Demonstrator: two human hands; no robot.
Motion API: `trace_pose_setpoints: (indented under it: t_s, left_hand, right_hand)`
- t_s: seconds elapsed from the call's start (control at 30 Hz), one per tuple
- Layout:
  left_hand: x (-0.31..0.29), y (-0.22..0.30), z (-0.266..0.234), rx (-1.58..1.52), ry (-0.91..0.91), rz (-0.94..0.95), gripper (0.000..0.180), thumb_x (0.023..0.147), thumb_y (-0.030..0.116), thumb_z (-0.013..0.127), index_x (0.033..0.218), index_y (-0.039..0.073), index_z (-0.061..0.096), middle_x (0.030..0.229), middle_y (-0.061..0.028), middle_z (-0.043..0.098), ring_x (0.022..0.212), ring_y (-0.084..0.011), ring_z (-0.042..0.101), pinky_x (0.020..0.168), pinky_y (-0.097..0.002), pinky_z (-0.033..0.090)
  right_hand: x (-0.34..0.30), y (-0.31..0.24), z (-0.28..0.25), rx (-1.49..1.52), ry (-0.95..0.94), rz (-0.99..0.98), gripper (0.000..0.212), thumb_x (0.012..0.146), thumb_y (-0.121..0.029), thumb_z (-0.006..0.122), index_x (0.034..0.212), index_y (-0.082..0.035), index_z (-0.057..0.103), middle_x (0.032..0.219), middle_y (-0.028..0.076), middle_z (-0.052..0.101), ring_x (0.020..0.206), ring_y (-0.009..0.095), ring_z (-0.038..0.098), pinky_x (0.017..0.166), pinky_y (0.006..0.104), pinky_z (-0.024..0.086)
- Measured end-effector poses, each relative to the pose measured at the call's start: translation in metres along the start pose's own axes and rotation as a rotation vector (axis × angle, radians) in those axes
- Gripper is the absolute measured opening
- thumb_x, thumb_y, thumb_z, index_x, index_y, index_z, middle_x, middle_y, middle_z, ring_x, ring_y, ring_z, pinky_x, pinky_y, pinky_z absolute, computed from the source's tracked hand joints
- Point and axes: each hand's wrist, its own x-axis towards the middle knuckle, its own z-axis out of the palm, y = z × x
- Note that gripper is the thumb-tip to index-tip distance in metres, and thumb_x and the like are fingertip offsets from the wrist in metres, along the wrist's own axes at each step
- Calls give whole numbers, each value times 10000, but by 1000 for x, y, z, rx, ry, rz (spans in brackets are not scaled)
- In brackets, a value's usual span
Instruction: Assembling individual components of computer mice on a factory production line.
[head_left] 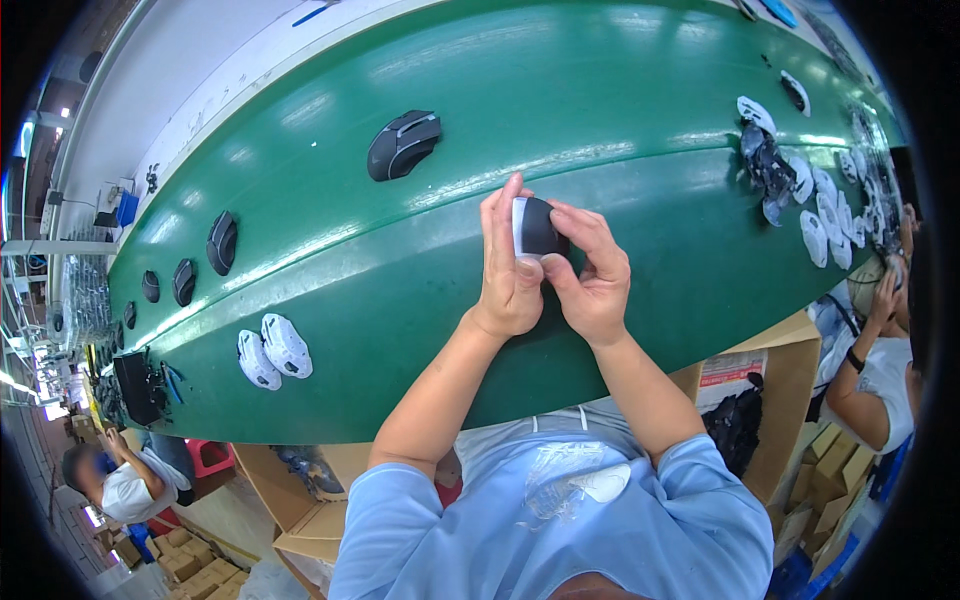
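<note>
Over the middle of the green bench, both my hands hold a black computer mouse with a white side [537, 228]. My left hand [507, 285] has its palm and long fingers pressed along the white side, thumb at the near end. With bent fingers and thumb, my right hand [597, 280] grips the black side. The mouse is tilted on edge, and its underside is hidden. Beyond my hands lies a black mouse [403, 147] on the green surface [450, 255]. Two white mouse shells [274, 352] sit left of my left forearm.
More black mice [221, 243] trail off leftward, near a black box [140, 387]. White shells [826, 215] and dark parts [768, 165] cluster at far right, beside a co-worker [868, 370]. Another person [122, 478] sits at lower left. Cardboard boxes [785, 385] stand below the near edge.
</note>
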Motion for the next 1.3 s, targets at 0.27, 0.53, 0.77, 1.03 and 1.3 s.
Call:
trace_pose_setpoints:
  t_s: [0.27, 0.53, 0.77, 1.03, 1.3]
  left_hand:
    - [-7, -1, -1, 78, 70, 55, 947, 996, 709, 276, 1523, -78, 282, 1350, -170, 422, 1202, -249, 495, 1016, -390, 436]
    - [0, 9, -4, -713, 195, -395, 621, 1028, 457, 451, 1471, 25, 399, 1348, -123, 535, 1281, -249, 516, 1087, -413, 428]
    - [5, 14, -14, -1212, 170, -371, 675, 891, 439, 594, 1426, 54, 446, 1307, -133, 562, 1129, -366, 628, 952, -502, 566]
    - [2, 21, -13, -1270, 99, -392, 646, 819, 384, 642, 1349, 51, 485, 1230, -136, 580, 1103, -345, 641, 961, -481, 570]
    - [6, 32, -7, -1200, 175, -404, 549, 848, 351, 620, 1292, 52, 499, 1180, -131, 567, 1071, -322, 656, 965, -459, 566]
  right_hand:
    - [-5, -6, 1, 32, -114, 44, 429, 864, -75, 703, 1290, -43, 664, 1359, 200, 624, 1222, 381, 605, 1051, 436, 452]
    - [-3, -1, 4, -311, -303, -108, 477, 938, -150, 634, 1392, -18, 565, 1460, 207, 535, 1340, 394, 509, 1098, 470, 409]
    - [-22, -8, 12, 486, -172, 346, 802, 916, -243, 758, 1561, -99, 302, 1533, 186, 396, 1354, 288, 472, 1093, 409, 430]
    - [-21, -4, 4, 583, -185, 406, 924, 858, -179, 819, 1584, -134, 247, 1470, 127, 422, 1266, 243, 503, 1019, 385, 518]
    - [-17, -3, 5, 511, -201, 415, 950, 772, -204, 887, 1551, -141, 348, 1386, 116, 474, 1199, 221, 547, 938, 363, 559]
